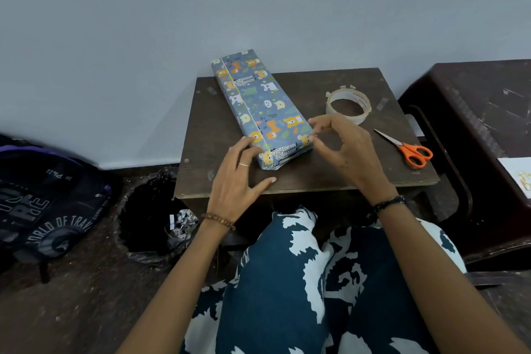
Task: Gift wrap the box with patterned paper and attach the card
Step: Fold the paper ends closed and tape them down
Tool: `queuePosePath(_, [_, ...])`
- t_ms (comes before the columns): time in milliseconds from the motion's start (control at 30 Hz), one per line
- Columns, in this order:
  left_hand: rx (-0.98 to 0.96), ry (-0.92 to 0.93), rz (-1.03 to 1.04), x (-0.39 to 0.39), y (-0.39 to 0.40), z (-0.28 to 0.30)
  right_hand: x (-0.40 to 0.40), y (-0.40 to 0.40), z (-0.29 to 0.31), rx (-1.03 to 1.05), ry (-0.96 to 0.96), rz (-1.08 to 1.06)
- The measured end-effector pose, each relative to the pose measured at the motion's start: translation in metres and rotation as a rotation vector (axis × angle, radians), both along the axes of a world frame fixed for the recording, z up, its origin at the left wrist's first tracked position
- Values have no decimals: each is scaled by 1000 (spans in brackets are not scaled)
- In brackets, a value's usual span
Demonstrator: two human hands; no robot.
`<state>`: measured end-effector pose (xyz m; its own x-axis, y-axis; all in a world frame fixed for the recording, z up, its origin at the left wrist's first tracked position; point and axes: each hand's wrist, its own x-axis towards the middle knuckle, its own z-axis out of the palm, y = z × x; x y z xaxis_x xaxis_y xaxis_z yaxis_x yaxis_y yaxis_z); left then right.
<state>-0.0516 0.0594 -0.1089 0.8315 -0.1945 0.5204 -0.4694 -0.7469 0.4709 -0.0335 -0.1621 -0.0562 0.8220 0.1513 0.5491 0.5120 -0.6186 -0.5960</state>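
Observation:
The box (258, 103), wrapped in blue paper with cartoon animals, lies lengthwise on a small dark wooden table (330, 175); its far end overhangs the back edge. A taped seam runs along its top left. My left hand (238, 178) rests on the box's near left corner with straight fingers, thumb on the table. My right hand (342, 146) hovers at the near right corner, thumb and fingertips pinching what looks like a small piece of clear tape. A white card (517, 178) with gold lettering lies on the dark stool at the right.
A roll of clear tape (348, 106) with cut tabs on its rim sits right of the box. Orange-handled scissors (405, 146) lie near the table's right edge. A black bin bag (149, 221) and a dark backpack (48, 204) are on the floor to the left. My patterned lap is below.

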Motion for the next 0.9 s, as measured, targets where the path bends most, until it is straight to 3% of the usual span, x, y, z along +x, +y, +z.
queuePosePath(200, [-30, -57, 81, 4, -13, -3, -3, 13, -3, -153, 108, 217])
queuePosePath(433, [-364, -4, -10, 11, -14, -5, 1, 21, -5, -232, 106, 246])
queuePosePath(633, [-552, 123, -68, 8, -12, -2, 3, 28, -14, -420, -76, 208])
queuePosePath(767, [-561, 144, -70, 8, -13, -3, 5, 36, -19, -507, -291, 137])
queuePosePath(900, [-555, 137, -77, 8, -12, -2, 9, 38, -23, -554, -389, 113])
